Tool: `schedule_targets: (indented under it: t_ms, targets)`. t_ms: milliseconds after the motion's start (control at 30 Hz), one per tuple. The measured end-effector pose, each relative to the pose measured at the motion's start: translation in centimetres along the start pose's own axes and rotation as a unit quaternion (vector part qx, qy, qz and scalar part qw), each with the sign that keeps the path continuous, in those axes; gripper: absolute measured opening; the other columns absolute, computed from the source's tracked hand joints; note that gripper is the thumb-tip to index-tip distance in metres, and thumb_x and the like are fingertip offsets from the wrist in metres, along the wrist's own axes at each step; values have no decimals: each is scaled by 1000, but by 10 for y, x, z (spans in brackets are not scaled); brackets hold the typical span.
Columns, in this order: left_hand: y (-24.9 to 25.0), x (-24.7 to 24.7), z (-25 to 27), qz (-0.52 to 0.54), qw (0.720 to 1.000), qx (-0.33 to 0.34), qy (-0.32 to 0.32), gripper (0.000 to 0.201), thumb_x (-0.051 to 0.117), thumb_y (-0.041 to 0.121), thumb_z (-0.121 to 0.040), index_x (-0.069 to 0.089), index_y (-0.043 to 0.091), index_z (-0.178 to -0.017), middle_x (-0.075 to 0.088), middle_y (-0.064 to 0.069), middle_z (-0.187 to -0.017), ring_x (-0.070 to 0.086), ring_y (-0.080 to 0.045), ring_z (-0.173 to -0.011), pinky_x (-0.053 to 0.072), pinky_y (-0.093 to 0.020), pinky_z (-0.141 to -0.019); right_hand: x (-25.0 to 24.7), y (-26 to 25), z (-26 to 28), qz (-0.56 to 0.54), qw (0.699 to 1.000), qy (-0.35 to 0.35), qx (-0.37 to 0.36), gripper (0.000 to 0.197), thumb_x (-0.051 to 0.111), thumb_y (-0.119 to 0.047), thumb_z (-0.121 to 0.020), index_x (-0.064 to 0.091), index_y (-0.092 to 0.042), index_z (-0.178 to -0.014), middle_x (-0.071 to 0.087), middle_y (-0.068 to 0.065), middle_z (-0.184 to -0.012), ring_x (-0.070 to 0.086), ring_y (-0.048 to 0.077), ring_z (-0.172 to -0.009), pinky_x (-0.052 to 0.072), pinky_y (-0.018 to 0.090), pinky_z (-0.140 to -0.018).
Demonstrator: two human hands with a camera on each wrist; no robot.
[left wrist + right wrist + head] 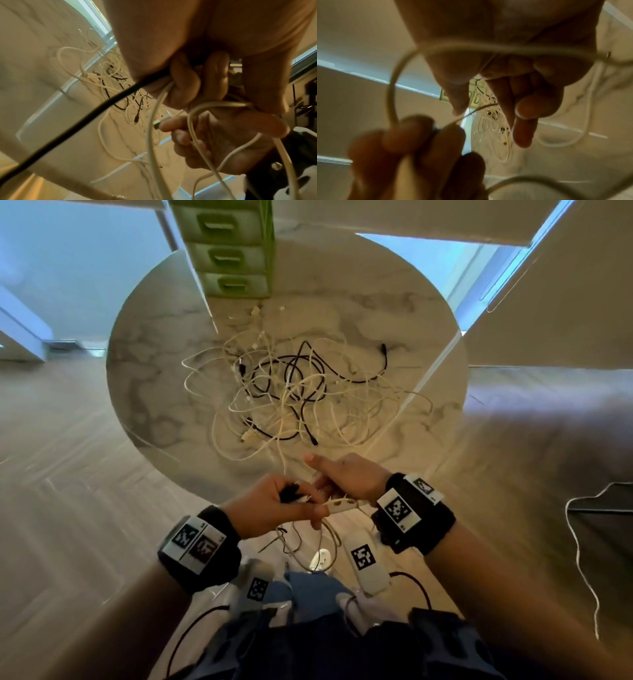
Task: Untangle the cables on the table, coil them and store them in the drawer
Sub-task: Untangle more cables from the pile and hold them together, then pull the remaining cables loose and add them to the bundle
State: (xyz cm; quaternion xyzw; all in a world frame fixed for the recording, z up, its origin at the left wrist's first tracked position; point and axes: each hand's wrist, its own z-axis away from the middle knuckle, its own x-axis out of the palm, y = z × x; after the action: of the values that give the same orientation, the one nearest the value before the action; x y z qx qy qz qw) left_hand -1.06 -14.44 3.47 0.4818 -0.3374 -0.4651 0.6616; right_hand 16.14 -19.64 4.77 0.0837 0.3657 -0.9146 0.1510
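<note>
The left hand (274, 505) grips a black cable and white loops; the right hand (346, 479) pinches the white cable (342, 504), coiling it, I judge. Beyond them, the tangle (291, 392) lies mid-table; behind it, the green drawer unit (233, 261) is closed and needs opening.

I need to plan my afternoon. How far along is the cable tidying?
Early stage. Done: nothing looks stored; the green drawer unit shows all its drawers closed. In hand: the left hand grips a black cable and a white cable, and the right hand holds a white connector end. Left: the tangled pile of cables on the marble table.
</note>
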Motion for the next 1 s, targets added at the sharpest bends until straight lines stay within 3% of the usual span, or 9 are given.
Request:
schedule_targets:
  t_ms: [100, 200, 300, 433, 633, 767, 867, 933, 1000]
  targets:
    - [1, -2, 10, -17, 999, 13, -34, 6, 70, 38, -77, 71, 34, -73, 68, 9, -71, 63, -10, -79, 48, -27, -85, 24, -1, 1, -121, 992, -7, -28, 27, 59, -34, -88, 69, -11, -76, 65, 0, -59, 57, 8, -51, 46, 18, -54]
    - [-6, -8, 26, 3, 999, 3, -34, 9, 64, 19, -87, 68, 27, -92, 65, 14, -65, 58, 0, -62, 47, -14, -66, 42, -7, 4, -318, 946, 25, -61, 14, 56, -6, -88, 64, 1, -97, 67, 9, -74, 62, 18, -65, 53, 28, -67]
    - [-19, -15, 45, 151, 988, -25, -12, 28, 47, 26, -91, 60, 17, -114, 65, 8, -70, 36, 0, -43, 31, -13, -43, 51, -10, 12, -379, 916, 90, -92, 17, 48, 0, -91, 64, -4, -89, 68, 4, -66, 65, 12, -60, 56, 23, -63]
    - [-31, -31, 60, 346, 936, -52, 25, 33, 43, 21, -92, 58, 3, -115, 66, -5, -78, 34, -3, -43, 25, -14, -39, 65, -2, 27, -427, 889, 138, -90, 20, 47, -6, -94, 66, -8, -88, 58, 0, -57, 52, 9, -47, 46, 18, -48]
    - [-33, -38, 78, 394, 917, -49, 52, 31, 43, 14, -86, 58, 4, -112, 60, 0, -74, 47, -7, -57, 36, -17, -51, 87, -1, 55, -399, 884, 205, -128, 32, 40, -25, -98, 67, -8, -92, 40, -4, -53, 30, 8, -47, 24, 20, -47]
    - [-29, -31, 80, 263, 962, -67, 40, 28, 36, 15, -98, 58, 10, -115, 70, 2, -96, 63, -8, -89, 47, -25, -79, 116, -11, 64, -318, 904, 225, -175, 27, 41, -15, -98, 67, -10, -93, 47, -2, -56, 38, 11, -50, 33, 20, -48]
    - [-33, -27, 82, 153, 984, -71, 60, 32, 35, 19, -101, 49, 20, -131, 53, 2, -128, 47, -7, -116, 36, -32, -105, 131, -16, 66, -275, 914, 234, -185, 24, 41, -13, -97, 65, -9, -94, 50, 2, -61, 44, 12, -54, 40, 19, -51]
    - [-36, -25, 82, 81, 993, -43, 72, 37, 37, 26, -101, 42, 25, -137, 44, 9, -137, 42, -3, -118, 35, -21, -102, 138, -16, 66, -278, 914, 237, -177, 25, 41, -13, -97, 64, -10, -89, 50, 3, -63, 46, 13, -57, 43, 20, -55]
    - [-36, -23, 82, 73, 995, 6, 70, 40, 38, 35, -98, 48, 22, -134, 53, 9, -133, 48, -4, -117, 37, -18, -100, 144, -15, 61, -280, 917, 230, -167, 24, 41, -13, -97, 63, -13, -86, 51, 2, -66, 48, 14, -62, 46, 22, -60]
